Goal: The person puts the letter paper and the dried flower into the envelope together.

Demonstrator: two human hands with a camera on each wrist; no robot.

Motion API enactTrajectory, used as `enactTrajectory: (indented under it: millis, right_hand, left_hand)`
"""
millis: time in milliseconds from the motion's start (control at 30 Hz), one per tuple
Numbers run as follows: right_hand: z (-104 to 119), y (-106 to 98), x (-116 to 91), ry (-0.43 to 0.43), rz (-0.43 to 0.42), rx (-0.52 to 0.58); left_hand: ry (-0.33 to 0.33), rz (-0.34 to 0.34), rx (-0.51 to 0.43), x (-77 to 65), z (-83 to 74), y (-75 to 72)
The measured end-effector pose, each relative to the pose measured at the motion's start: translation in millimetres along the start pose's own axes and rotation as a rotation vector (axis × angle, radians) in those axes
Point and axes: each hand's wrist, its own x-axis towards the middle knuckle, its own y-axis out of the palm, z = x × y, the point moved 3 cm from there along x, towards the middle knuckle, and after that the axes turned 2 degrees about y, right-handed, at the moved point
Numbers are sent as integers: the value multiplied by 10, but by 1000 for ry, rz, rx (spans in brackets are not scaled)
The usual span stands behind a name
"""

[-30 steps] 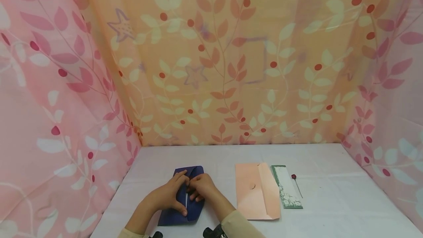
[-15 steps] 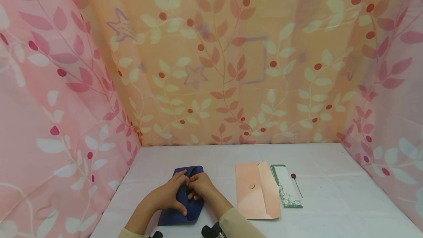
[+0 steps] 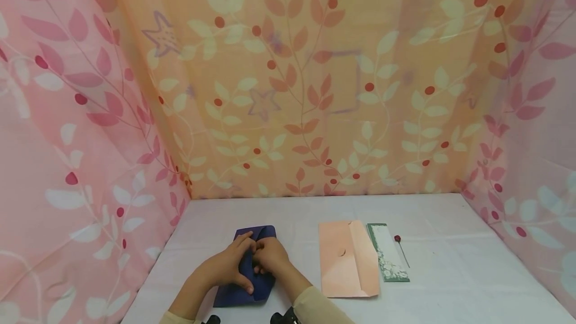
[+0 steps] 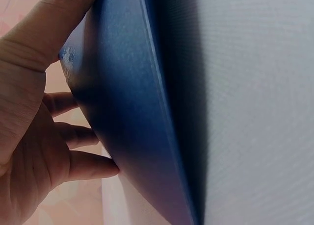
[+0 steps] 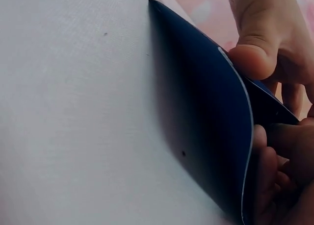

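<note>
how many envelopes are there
2: a blue envelope, touched by the left hand and right hand; a peach envelope to its right. Any underneath would be hidden.

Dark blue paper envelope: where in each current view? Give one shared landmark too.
Head: dark blue paper envelope low, left of centre, left hand and right hand on it.
Left wrist: envelope slants from upper left to bottom centre.
Right wrist: envelope slants from upper centre to lower right.
Shared landmark: white tabletop, right of the envelope in left wrist, left of it in right wrist.
</note>
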Motion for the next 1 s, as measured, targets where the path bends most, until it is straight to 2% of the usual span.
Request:
enactTrajectory:
  millis: [167,267,500,733,1000]
  right_hand:
    - [-10,3,-1,-40,-50,-97]
    - [-30,-2,-2,-60,-55,-110]
    - [-68,-22,-5,-90,34,18]
    - [-70,-109,-95,-116,153,167]
    - [-47,-234,-207,-58,195,246]
  left_hand:
    - [0,5,-2,18,8,-2]
    - [1,9,0,22,-1,-5]
    - [-17,18,1,5,-16,-9]
    - [-6,23,-32,3,-27,11]
    - [-30,14,-41,2,-28,-4]
